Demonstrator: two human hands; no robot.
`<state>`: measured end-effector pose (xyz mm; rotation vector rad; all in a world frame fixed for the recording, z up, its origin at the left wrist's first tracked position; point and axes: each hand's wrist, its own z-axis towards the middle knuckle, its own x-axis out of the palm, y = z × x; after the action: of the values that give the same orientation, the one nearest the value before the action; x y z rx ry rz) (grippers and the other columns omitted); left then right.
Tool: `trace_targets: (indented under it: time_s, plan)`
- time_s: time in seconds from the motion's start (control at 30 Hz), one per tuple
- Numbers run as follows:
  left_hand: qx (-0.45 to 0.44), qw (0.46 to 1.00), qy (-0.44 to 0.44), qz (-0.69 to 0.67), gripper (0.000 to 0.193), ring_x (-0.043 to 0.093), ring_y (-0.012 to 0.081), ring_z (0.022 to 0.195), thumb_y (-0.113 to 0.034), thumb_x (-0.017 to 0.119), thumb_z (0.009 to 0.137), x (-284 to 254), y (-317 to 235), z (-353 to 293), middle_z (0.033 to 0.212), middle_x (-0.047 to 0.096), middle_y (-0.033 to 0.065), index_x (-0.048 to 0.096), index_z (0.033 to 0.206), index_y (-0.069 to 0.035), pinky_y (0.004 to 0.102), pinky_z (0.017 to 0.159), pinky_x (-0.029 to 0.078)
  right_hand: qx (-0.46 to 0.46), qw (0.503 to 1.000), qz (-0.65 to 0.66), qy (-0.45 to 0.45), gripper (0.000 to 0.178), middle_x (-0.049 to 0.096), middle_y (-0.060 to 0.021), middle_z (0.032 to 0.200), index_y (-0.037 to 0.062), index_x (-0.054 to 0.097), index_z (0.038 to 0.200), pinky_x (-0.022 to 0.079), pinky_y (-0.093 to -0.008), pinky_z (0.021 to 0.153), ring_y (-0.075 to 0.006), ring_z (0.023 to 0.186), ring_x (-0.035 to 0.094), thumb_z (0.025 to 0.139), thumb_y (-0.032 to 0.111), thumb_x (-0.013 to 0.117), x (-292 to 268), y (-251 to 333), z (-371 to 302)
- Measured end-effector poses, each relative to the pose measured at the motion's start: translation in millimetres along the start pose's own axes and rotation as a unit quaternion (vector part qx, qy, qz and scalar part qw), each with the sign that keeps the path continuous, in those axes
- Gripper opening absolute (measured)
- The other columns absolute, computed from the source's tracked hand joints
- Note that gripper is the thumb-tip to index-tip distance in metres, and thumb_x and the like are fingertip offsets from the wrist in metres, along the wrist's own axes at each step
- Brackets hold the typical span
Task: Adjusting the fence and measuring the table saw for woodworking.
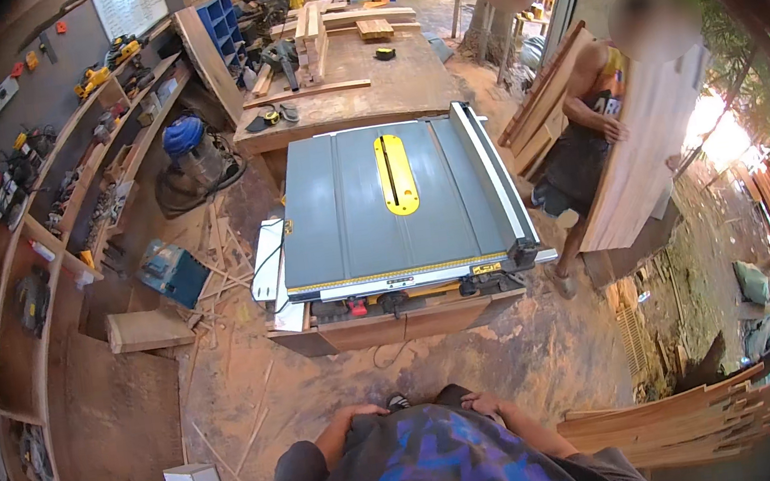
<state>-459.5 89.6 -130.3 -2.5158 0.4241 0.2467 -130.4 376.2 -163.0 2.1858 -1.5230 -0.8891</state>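
Note:
My left hand rests at my waist by the hem of my dark shirt, its fingers lying flat and holding nothing visible. My right hand lies against the other side of my waist, fingers loosely apart, partly hidden by the shirt. In front of me, beyond the reach of both hands, stands a table saw with a grey top. A yellow throat plate with a dark slot is set in it; no blade shows above. The rip fence runs along its right side.
At the right, a person holds a wide wooden panel upright. Behind the saw, a workbench bears stacked lumber. A shop vacuum, a blue-grey box and wood offcuts stand or lie at left, near tool shelves. Boards are stacked at lower right.

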Motion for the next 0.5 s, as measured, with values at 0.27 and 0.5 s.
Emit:
trace_targets:
  time_s: [0.27, 0.5]
  plan:
    - [-0.005, 0.995, 0.071, -0.069, 0.047, 0.068, 0.0275, 0.099, -0.038, 0.055, 0.094, 24, 68, -13, 0.117, 0.074, 0.0159, 0.070, 0.127, -0.008, 0.0406, 0.090, 0.052, 0.005, 0.997, 0.007, -0.075, 0.057, 0.060, -0.0154, 0.145, 0.0067, 0.058, 0.143, 0.040, -0.0387, 0.114, -0.0303, 0.134, 0.055, 0.098, 0.043, 0.060, -27, 79, -63]
    - [-0.035, 0.980, 0.048, -0.190, 0.046, 0.068, 0.0265, 0.098, -0.038, 0.055, 0.094, 37, 115, -35, 0.117, 0.074, 0.0158, 0.071, 0.126, -0.008, 0.0397, 0.089, 0.053, 0.092, 0.970, 0.182, -0.130, 0.037, 0.072, -0.0075, 0.101, 0.0076, 0.073, 0.117, 0.052, -0.0383, 0.084, -0.0211, 0.093, 0.066, 0.097, 0.036, 0.059, 22, -10, -81]
